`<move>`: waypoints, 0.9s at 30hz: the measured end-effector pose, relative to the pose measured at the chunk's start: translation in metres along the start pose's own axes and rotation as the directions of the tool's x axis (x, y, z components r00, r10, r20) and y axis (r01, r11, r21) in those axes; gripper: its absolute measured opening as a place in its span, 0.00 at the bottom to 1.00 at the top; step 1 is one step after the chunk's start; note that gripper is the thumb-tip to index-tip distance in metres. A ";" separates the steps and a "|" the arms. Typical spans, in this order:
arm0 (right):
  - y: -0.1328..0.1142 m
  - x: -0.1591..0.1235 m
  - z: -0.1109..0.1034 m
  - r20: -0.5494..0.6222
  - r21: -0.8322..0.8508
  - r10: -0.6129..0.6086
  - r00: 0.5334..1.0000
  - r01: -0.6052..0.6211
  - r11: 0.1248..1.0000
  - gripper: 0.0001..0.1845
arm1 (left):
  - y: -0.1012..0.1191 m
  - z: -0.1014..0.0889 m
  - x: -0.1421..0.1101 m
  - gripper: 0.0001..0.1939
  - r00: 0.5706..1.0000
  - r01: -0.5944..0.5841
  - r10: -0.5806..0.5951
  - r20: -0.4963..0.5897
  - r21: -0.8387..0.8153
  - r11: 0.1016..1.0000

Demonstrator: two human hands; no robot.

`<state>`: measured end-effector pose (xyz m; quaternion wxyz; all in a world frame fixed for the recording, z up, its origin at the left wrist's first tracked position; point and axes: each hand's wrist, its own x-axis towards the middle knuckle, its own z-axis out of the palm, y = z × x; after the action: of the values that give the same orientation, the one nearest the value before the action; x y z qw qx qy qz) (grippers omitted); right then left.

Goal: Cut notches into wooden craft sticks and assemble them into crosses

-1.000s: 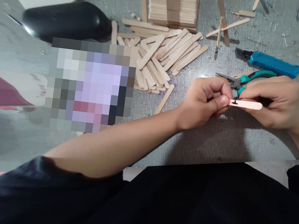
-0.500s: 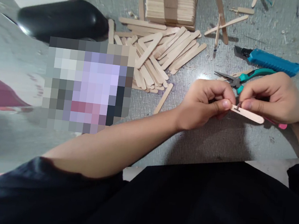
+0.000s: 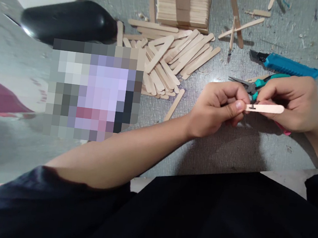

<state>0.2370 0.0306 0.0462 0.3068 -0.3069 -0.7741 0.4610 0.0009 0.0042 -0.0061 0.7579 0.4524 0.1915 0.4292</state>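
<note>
My left hand (image 3: 216, 108) pinches one end of a wooden craft stick (image 3: 270, 108) between thumb and fingers. The stick lies nearly level and has a small dark slot or mark near my left thumb. Closed just behind the stick is my right hand (image 3: 291, 100), its fingertips close to that mark. A pink end (image 3: 285, 129) shows below my right palm; the rest of this slim thing is hidden, so I cannot tell its kind. Needle-nose pliers (image 3: 250, 86) with teal handles lie on the table, partly behind my right hand.
A blue utility knife (image 3: 291, 65) lies beyond the pliers, blade out. Loose craft sticks (image 3: 165, 65) are heaped left of centre, before a banded bundle (image 3: 181, 4). A black rounded object (image 3: 69, 21) lies at the left. Crossed sticks (image 3: 241, 28) stand at the back.
The craft stick's free end has swung up, from sloping down to nearly level. My right hand has shifted slightly, now behind the stick, and the pink end has moved left.
</note>
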 end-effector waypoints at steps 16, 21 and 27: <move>0.000 -0.014 0.008 -0.092 -0.593 -0.346 0.934 0.228 0.772 0.13 | 0.002 0.002 -0.001 0.26 0.999 0.034 -0.035 -0.032 -0.051 0.998; 0.000 -0.018 0.002 -0.033 -0.626 -0.231 0.972 0.160 0.763 0.15 | -0.001 0.002 0.000 0.26 0.999 0.018 -0.021 -0.033 -0.089 0.996; 0.008 -0.013 0.007 -0.030 -0.641 -0.472 0.881 0.345 0.686 0.07 | -0.006 -0.004 0.000 0.26 0.999 0.045 -0.046 -0.012 -0.073 0.996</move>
<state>0.2415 0.0197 0.0341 0.3574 -0.2519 -0.8967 0.0693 0.0014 0.0045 -0.0134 0.7822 0.4171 0.1910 0.4215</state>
